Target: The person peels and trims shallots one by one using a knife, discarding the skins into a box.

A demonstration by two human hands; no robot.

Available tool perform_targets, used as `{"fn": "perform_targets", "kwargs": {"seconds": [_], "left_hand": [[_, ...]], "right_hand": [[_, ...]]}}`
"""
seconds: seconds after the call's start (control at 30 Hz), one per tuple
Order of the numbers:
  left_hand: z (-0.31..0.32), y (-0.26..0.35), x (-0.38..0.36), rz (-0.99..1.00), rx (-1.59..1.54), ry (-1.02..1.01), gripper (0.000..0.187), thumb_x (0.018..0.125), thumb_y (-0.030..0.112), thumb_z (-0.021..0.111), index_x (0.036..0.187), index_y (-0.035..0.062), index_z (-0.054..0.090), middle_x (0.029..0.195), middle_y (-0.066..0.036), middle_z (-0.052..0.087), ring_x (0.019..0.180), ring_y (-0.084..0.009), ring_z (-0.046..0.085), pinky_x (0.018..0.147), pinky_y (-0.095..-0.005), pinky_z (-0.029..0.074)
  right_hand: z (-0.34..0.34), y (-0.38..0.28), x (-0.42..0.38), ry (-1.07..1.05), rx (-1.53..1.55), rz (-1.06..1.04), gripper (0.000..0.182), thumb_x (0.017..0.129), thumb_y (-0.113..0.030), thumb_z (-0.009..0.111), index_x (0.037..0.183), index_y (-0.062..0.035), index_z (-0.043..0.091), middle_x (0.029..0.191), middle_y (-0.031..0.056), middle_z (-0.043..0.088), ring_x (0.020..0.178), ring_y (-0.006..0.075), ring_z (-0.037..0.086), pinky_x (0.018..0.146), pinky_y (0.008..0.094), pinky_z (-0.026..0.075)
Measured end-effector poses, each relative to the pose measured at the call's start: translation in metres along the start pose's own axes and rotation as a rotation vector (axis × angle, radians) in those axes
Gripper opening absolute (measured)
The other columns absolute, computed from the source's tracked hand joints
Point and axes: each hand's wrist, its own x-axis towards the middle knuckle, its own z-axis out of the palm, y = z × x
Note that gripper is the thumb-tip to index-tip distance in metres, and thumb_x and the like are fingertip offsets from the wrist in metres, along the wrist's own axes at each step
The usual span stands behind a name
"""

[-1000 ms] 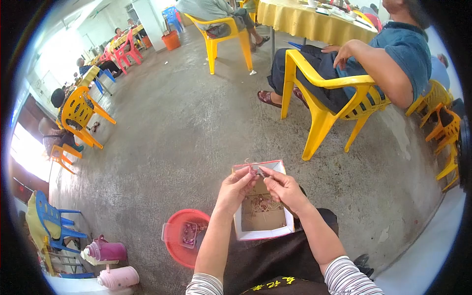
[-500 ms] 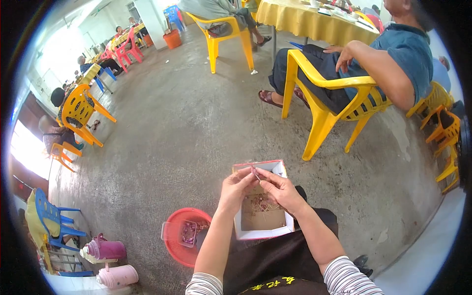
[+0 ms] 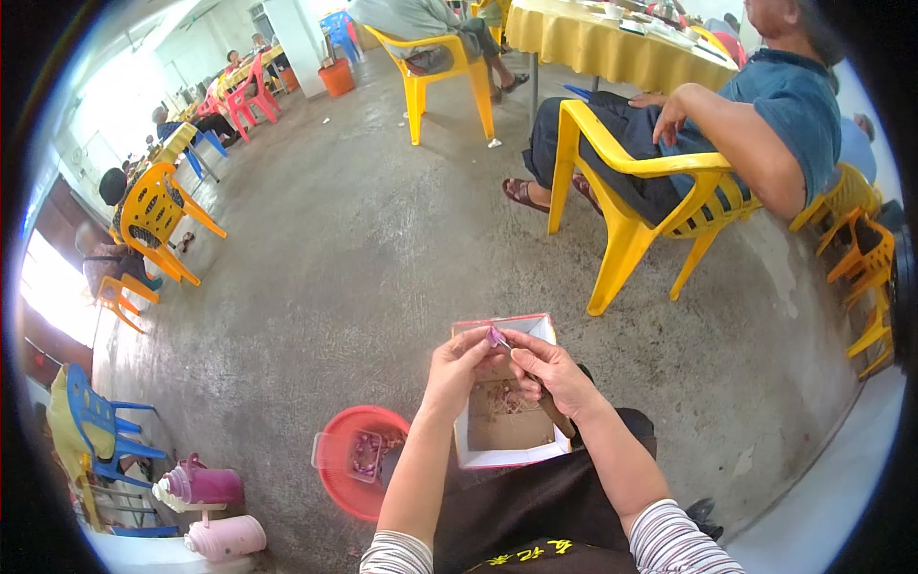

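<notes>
My left hand [image 3: 459, 362] is closed, its fingertips pinching a small purple shallot [image 3: 495, 336]. My right hand [image 3: 552, 371] grips a small knife with a brown handle [image 3: 554, 413], which sticks out below the palm. The short blade meets the shallot between both hands. Beneath them lies a cardboard box [image 3: 507, 436] with white walls and a red edge, holding dry skin scraps and root bits [image 3: 503, 397]. Left of my left forearm stands a red plastic basket [image 3: 337, 490]. A clear plastic container [image 3: 328, 450] with purple shallots [image 3: 366, 450] rests in it.
A person in a blue shirt [image 3: 789, 105] sits on a yellow chair [image 3: 612, 258] ahead right, beside a table with a yellow cloth [image 3: 612, 48]. Thermos flasks [image 3: 212, 485] and a blue chair [image 3: 93, 411] stand at the lower left. Grey concrete floor [image 3: 354, 239] lies ahead.
My right hand has turned, so the brown knife handle now shows below it. The shallot shows more of its bright purple surface between my fingertips.
</notes>
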Motion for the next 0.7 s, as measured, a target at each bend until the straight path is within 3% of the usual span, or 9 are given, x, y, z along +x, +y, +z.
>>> {"fn": "perform_targets", "kwargs": {"seconds": [0.07,0.43,0.57,0.7], "left_hand": [[0.001,0.001,-0.001,-0.018,-0.004,0.007,0.02,0.086,0.003,0.063,0.106,-0.0002,0.064,0.099,-0.007,0.065,0.087,-0.0153,0.064,0.075,-0.0275,0.055],[-0.005,0.002,0.001,0.001,0.042,-0.023,0.019,0.085,0.003,0.066,0.103,0.0005,0.064,0.091,-0.006,0.067,0.078,-0.0129,0.064,0.067,-0.0237,0.053],[0.0,0.008,-0.002,-0.009,0.046,-0.007,0.02,0.086,0.002,0.064,0.105,-0.0004,0.064,0.095,-0.007,0.067,0.081,-0.013,0.065,0.069,-0.0238,0.054],[0.0,0.008,-0.002,-0.013,0.002,0.006,0.021,0.086,0.001,0.063,0.107,-0.0012,0.063,0.101,-0.008,0.066,0.084,-0.0142,0.065,0.075,-0.0244,0.056]], "right_hand": [[-0.005,0.002,0.002,-0.026,0.004,0.006,0.039,0.095,-0.015,0.054,0.134,-0.0122,0.049,0.074,-0.0039,0.047,0.055,0.0036,0.039,0.047,0.0183,0.035],[-0.005,0.0,0.001,-0.05,0.031,0.022,0.038,0.096,-0.016,0.054,0.133,-0.0119,0.05,0.073,-0.0037,0.048,0.053,0.0036,0.04,0.047,0.0187,0.035],[-0.004,0.0,0.001,-0.01,-0.058,-0.007,0.041,0.093,-0.02,0.057,0.133,-0.011,0.05,0.069,-0.0069,0.043,0.054,0.0021,0.038,0.046,0.0184,0.033],[-0.007,0.001,0.002,-0.021,-0.068,-0.015,0.038,0.095,-0.016,0.055,0.133,-0.0121,0.05,0.074,-0.0037,0.049,0.054,0.0033,0.041,0.047,0.0178,0.036]]}}
